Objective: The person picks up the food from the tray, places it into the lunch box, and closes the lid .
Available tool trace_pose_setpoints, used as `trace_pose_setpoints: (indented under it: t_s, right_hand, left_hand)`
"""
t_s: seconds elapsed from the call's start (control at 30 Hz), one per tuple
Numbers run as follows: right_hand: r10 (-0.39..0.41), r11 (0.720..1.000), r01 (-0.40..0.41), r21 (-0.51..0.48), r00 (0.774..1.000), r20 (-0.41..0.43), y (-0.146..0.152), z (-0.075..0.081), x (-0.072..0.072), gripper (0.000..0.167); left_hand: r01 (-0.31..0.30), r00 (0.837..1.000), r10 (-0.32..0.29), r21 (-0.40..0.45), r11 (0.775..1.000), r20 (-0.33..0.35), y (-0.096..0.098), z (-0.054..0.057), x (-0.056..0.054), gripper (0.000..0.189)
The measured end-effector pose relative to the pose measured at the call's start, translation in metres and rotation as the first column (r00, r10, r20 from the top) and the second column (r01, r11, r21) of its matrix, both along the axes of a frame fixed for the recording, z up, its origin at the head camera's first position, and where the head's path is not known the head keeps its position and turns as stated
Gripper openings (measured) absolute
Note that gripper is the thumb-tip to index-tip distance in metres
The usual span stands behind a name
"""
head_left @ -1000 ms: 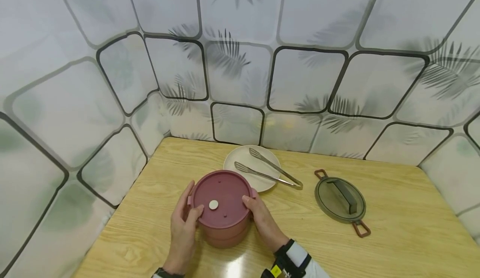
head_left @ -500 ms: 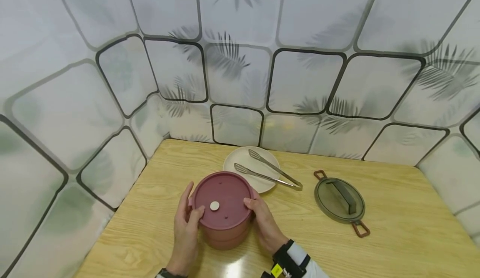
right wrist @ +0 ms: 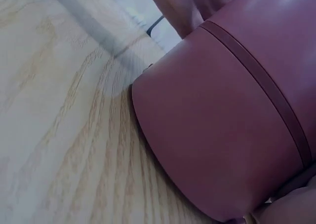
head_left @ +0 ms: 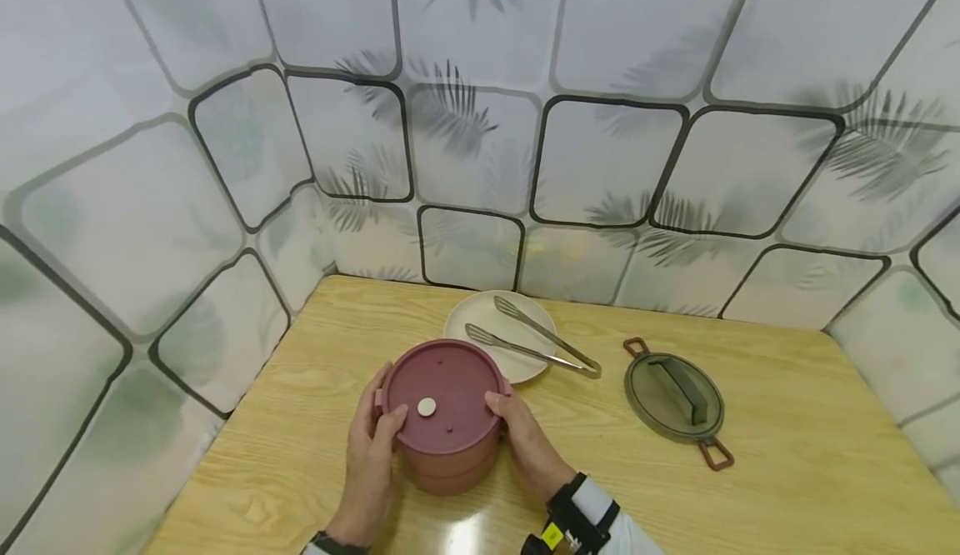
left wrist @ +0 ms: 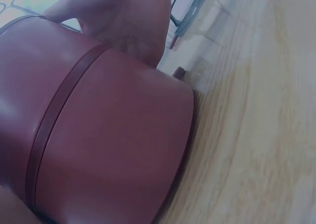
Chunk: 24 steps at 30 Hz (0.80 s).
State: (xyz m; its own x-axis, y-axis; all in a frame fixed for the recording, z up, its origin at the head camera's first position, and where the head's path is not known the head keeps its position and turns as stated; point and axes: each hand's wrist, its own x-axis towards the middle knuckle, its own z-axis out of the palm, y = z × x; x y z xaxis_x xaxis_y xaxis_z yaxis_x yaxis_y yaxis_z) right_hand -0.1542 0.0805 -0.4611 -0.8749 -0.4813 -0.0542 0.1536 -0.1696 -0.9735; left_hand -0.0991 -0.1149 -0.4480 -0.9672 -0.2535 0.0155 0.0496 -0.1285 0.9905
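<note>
A round maroon lidded container (head_left: 447,470) stands on the table near its front. Its flat lid (head_left: 457,384) carries an off-centre white button (head_left: 427,407) and has a pale pink tab at each side. My left hand (head_left: 367,457) grips the left side, thumb over the lid's edge and fingers around the tab. On the opposite side my right hand (head_left: 531,447) holds it the same way, its thumb on the rim and its other fingers mostly hidden. Both wrist views show the smooth wall with a dark band (right wrist: 266,86) around it, and its base close against the wooden surface.
Behind the container lies a cream plate (head_left: 457,315) with metal tongs (head_left: 536,358) resting across it. To the right sits a dark green lidded pan (head_left: 651,409) with two reddish-brown loop handles. The wooden table (head_left: 795,455) meets patterned walls at the back and left.
</note>
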Motion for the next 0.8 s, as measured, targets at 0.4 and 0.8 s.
trace_pose_setpoints:
  t_s: [0.4, 0.8]
  right_hand:
    - [0.047, 0.991, -0.033, 0.127, 0.993, -0.105, 0.007, 0.0, 0.0, 0.065]
    - [0.065, 0.924, 0.031, 0.381, 0.969, -0.237, 0.021, 0.016, -0.003, 0.055]
  left_hand:
    - [0.051, 0.997, -0.034, -0.298, 0.953, 0.062, -0.013, -0.004, 0.005, 0.053]
    - [0.09, 0.994, -0.046, -0.496, 0.864, 0.099, -0.024, -0.001, 0.004, 0.066]
